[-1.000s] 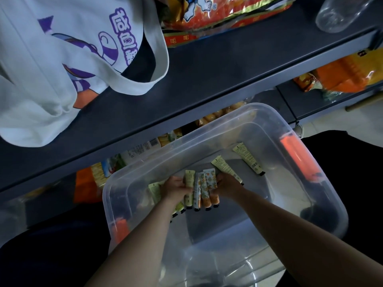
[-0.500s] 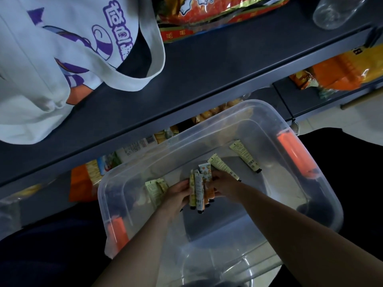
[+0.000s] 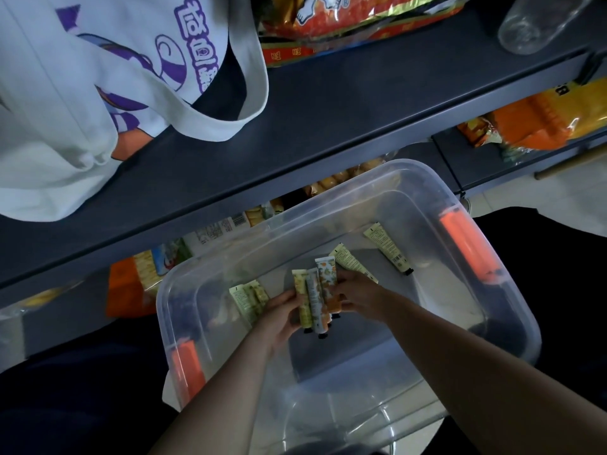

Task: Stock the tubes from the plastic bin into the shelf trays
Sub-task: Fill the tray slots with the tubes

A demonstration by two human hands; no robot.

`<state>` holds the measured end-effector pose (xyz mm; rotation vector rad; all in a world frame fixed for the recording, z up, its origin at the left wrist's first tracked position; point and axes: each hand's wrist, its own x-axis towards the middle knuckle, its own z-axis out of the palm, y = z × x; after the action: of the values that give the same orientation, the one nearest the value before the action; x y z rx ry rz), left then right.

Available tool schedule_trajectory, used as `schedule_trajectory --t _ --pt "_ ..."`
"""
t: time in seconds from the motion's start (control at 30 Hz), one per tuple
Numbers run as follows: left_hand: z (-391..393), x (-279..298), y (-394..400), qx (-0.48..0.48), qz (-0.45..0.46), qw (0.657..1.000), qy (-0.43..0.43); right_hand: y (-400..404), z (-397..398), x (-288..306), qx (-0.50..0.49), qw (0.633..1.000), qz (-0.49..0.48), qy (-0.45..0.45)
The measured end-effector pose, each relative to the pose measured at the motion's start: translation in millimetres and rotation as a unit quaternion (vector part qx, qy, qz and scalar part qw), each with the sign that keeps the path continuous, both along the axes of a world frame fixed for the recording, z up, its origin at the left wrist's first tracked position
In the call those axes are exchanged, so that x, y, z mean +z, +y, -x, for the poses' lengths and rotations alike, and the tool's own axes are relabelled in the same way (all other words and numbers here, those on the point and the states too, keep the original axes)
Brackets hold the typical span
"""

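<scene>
A clear plastic bin [image 3: 423,188] with orange latches sits below the dark shelf. Inside it, both hands hold a bunch of small printed tubes [image 3: 317,298], caps pointing toward me. My left hand [image 3: 284,318] grips the bunch from the left; my right hand [image 3: 356,298] grips it from the right. Loose tubes lie on the bin floor: one [image 3: 387,249] at the far right, one [image 3: 348,261] partly under my right hand, and a pair [image 3: 249,298] at the left.
A white tote bag [image 3: 82,103] with purple print lies on the dark shelf [image 3: 345,116], beside snack bags [image 3: 345,21] and a clear bottle [image 3: 532,24]. Packaged goods [image 3: 157,261] fill the lower shelf behind the bin. Orange packs [image 3: 532,123] lie at the right.
The hands have pressed the tubes together into a tighter bunch and lifted them slightly off the bin floor. The view has shifted a little.
</scene>
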<state>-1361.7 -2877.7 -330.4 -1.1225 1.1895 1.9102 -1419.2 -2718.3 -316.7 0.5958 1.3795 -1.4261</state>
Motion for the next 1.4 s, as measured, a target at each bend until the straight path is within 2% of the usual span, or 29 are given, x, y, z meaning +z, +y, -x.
schedule_trajectory --t 0.37,0.57,0.77,0.87,0.97,1.1,1.2,1.4 --pt "5 33 -14 0.052 0.017 0.998 0.009 8 5 23 -0.076 0.996 -0.018 0.049" --pt "3 73 -17 0.042 0.019 0.996 0.074 10 7 68 -0.069 0.982 -0.032 0.171" --pt "3 133 -20 0.019 0.04 0.985 0.169 10 11 133 -0.015 0.945 -0.086 0.315" --pt "4 165 -27 -0.025 0.06 0.974 0.216 7 14 170 0.002 0.937 -0.052 0.346" --pt "6 196 -35 -0.082 0.119 0.955 0.261 3 18 210 0.034 0.92 -0.05 0.386" --pt "6 242 -46 -0.151 0.212 0.908 0.328 0 22 264 0.081 0.882 -0.067 0.46" --pt "5 286 -61 -0.176 0.259 0.874 0.371 -6 22 310 0.142 0.842 -0.084 0.514" --pt "-1 378 -102 -0.192 0.318 0.818 0.439 -33 24 405 0.202 0.775 -0.071 0.595"
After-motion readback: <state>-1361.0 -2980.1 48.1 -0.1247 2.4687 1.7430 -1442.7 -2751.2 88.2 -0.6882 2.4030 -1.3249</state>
